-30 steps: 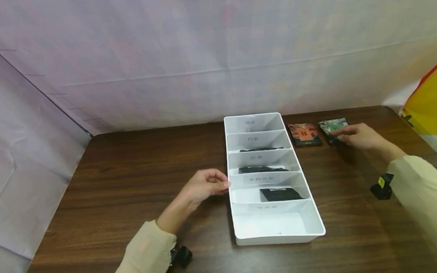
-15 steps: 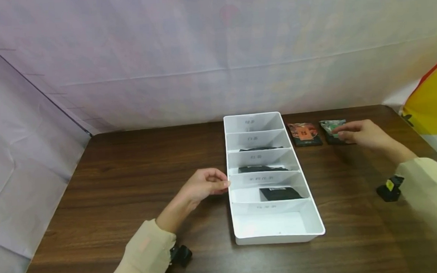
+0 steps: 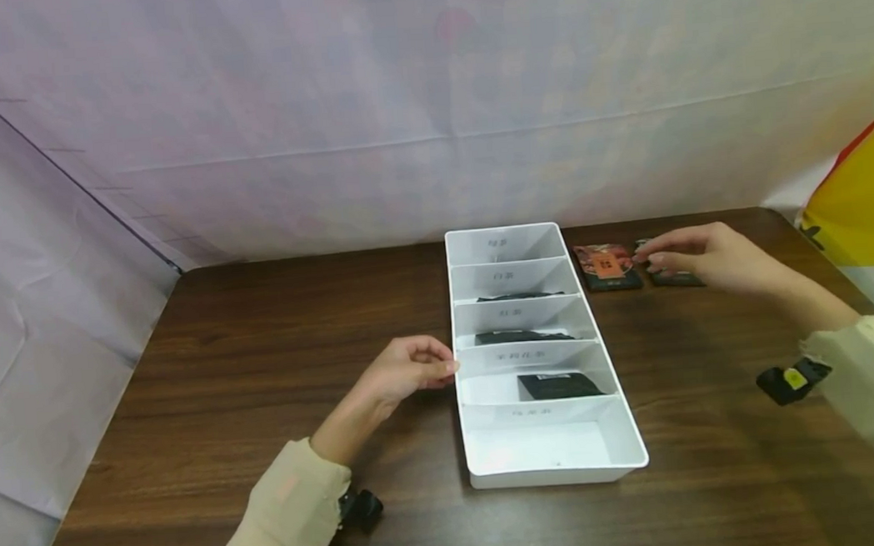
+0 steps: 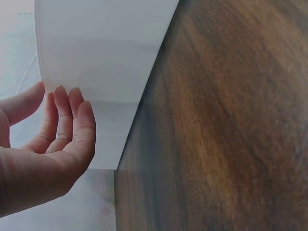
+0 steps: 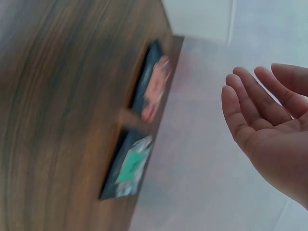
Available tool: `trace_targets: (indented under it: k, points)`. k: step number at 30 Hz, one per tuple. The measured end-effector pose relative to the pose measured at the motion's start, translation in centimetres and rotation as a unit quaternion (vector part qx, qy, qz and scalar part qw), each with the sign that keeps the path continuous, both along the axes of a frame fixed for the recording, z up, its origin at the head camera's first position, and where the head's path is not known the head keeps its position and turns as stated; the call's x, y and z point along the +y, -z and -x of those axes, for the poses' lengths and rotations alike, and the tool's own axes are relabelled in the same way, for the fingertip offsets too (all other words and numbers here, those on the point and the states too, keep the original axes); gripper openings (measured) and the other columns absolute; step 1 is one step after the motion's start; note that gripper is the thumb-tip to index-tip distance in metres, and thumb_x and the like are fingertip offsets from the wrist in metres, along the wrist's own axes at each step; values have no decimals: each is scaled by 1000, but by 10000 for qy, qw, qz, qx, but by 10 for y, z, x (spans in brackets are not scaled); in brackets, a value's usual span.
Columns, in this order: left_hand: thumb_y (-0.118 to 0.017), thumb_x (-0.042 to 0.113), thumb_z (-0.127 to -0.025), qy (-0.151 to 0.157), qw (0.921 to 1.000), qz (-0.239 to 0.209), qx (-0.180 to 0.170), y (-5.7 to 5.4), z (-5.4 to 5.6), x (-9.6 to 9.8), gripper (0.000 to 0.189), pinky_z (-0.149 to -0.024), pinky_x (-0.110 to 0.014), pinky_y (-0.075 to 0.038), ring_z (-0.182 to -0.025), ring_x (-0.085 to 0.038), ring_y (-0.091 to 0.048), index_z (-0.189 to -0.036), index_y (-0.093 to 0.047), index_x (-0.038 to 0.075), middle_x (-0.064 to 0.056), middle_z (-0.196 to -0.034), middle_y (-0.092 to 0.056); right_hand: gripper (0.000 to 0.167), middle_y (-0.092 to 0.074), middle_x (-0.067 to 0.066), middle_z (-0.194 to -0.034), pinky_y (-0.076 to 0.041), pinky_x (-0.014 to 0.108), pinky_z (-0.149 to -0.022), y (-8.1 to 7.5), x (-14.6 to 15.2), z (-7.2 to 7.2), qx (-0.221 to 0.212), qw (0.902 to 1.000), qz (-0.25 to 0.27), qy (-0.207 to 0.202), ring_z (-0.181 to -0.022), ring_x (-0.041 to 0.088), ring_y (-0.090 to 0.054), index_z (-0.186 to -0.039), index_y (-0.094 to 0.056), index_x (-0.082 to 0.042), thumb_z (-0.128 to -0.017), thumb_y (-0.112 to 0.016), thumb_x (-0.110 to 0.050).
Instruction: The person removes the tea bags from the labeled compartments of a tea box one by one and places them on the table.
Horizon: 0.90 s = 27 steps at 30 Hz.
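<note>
A long white divided box (image 3: 540, 437) stands on the table, with labelled dividers across it. My left hand (image 3: 413, 366) pinches its left rim, thumb at the edge and fingers against the outer wall (image 4: 106, 57) in the left wrist view. My right hand (image 3: 710, 258) is raised near two dark packets, its fingers relaxed and holding nothing. One packet has a red-orange front (image 3: 606, 266). The other, with a green label (image 5: 131, 163), is partly hidden beneath the hand in the head view. Both lie side by side in the right wrist view.
Inside the box, flat black packets lie in several compartments, one of them (image 3: 560, 386) in the second compartment from the front. Dark wooden table (image 3: 246, 343); a pale curtain (image 3: 308, 130) hangs along its back edge. Yellow cloth (image 3: 869, 205) hangs at the far right.
My right hand has lifted off the green-labelled packet and shifted slightly left, toward the red-orange one. Both packets stay where they were. My left hand keeps its place on the rim.
</note>
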<state>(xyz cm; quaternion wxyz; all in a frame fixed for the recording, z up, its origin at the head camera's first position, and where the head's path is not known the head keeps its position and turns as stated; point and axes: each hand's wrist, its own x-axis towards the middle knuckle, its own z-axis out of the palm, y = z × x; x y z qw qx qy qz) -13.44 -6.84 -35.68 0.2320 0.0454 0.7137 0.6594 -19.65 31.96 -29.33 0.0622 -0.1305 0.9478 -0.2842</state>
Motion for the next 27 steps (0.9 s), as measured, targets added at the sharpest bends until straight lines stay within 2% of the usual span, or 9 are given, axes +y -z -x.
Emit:
trace_targets:
  k: [6,12,17,27]
  points:
    - [-60,-2,-85,-10,10000,25,-23,0,0,0,11,-78,-37,-51,-71,-12,-58,-91,-55,-10,-5,-75,-57,22,-64,7,-102,-42,25,-60,-11,-25,-18,146,9986,198,-460,-78,12,-55,-111,-65,-12,-92,-55,-18]
    - [-61,-2,-85,-26,10000,39,-32,0,0,1,12,-78,-37,-51,-71,-12,-58,-91,-55,-10,-5,-74,-57,20,-65,-2,-100,-47,23,-68,-18,-45,-37,442,9909,184,-1254,-83,9,-58,-109,-66,-16,-90,-58,-17]
    - [-60,-3,-84,-73,9999,-23,-119,-1,-1,2,12,-80,-38,-51,-71,-12,-58,-91,-55,-11,-5,-74,-56,20,-65,-3,-103,-50,26,-70,-19,-58,-51,297,9830,411,-1763,-87,11,-60,-109,-64,-18,-92,-56,-15]
    - [-60,-4,-84,-84,9998,-73,-138,0,0,2,12,-80,-39,-51,-70,-12,-58,-92,-55,-11,-5,-75,-57,25,-63,-3,-108,-50,23,-77,-10,-76,-73,280,9532,900,-2874,-97,10,-59,-110,-64,-15,-89,-57,-4]
